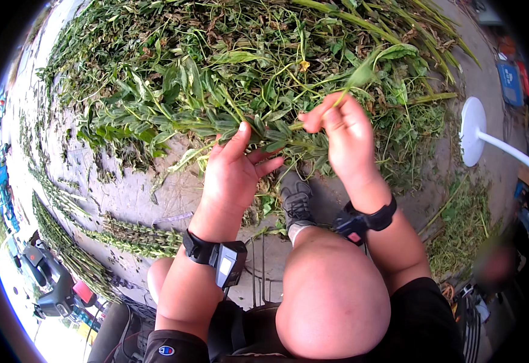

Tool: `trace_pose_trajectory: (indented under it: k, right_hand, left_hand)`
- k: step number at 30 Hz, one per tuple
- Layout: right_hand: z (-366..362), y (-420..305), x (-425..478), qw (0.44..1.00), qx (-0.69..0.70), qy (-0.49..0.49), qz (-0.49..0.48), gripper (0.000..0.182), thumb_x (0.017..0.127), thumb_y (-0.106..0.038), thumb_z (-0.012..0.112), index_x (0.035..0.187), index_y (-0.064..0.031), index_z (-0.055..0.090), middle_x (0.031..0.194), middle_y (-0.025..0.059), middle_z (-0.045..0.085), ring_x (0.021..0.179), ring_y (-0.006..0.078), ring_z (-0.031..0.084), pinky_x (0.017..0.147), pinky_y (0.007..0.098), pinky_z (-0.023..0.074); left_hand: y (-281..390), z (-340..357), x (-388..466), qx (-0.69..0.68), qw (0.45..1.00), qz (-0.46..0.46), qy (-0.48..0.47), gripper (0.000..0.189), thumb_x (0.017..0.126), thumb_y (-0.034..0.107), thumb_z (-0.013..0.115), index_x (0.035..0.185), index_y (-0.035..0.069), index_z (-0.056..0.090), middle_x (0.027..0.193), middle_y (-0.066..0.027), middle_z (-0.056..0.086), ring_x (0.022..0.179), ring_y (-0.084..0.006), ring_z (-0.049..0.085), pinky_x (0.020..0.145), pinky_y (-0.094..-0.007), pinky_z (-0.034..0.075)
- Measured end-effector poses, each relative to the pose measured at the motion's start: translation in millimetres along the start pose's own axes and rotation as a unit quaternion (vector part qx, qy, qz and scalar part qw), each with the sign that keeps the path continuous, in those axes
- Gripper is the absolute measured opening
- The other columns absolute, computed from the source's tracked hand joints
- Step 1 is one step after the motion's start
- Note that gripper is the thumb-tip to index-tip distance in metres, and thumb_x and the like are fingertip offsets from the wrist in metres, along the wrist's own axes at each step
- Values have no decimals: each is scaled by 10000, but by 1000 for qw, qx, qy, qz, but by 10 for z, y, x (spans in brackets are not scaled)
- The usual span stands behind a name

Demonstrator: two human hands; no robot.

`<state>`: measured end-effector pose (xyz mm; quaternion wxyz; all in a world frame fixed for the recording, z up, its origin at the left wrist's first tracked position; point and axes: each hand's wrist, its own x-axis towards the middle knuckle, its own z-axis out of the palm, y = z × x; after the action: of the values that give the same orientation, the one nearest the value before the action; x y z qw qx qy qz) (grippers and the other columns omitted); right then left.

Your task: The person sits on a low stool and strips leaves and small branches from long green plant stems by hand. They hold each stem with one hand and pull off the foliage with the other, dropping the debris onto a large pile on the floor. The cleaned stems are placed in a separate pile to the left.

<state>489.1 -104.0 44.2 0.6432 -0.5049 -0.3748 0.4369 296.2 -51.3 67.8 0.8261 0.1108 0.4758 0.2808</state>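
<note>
A leafy green stalk set with many pods (226,125), which looks like sesame, lies across in front of me. My left hand (235,170) holds it from below, thumb over the pods and the other fingers partly hidden behind. To the right, my right hand (346,125) pinches a thin leaf stem between thumb and fingers, close to the stalk's right part. The green leaf (362,72) on that stem sticks up above the fingers and is blurred. Behind both hands spreads a large heap of cut green leaves and stems (255,81).
Bundled podded stalks (64,245) lie on the concrete floor (128,190) at the left, near a parked scooter (55,281). A white round base on a pole (472,131) stands at the right, beside more cuttings (459,227). My shoe (297,199) is below the hands.
</note>
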Motion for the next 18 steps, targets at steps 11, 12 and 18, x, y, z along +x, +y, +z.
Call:
trace_pose_trajectory:
  k: [11,12,18]
  right_hand:
    - [340,-65,235,947,-278,-156,44,379,887,-223,684,1181,9,628,1173,182,641,1070,319,628,951,377,488]
    - [369,-127,329,943,-222,-200,145,253,909,-144,656,1116,1,668,1192,149,649,1117,223,616,959,332,478]
    - [200,-230,314,945,-226,-184,-149,108,890,-78,656,961,-33,725,936,90,689,834,219,653,751,317,525]
  left_hand:
    - [-168,311,-86,141,989,8,45,358,957,195,580,1270,47,490,1101,-134,637,866,-269,704,622,-347,617]
    - [-181,283,-88,124,992,4,24,367,961,211,564,1283,54,482,1135,-137,623,901,-283,697,657,-379,617]
    - [-60,110,-19,24,996,-29,-80,453,992,407,476,1290,65,485,1224,-127,596,1018,-342,658,837,-503,574]
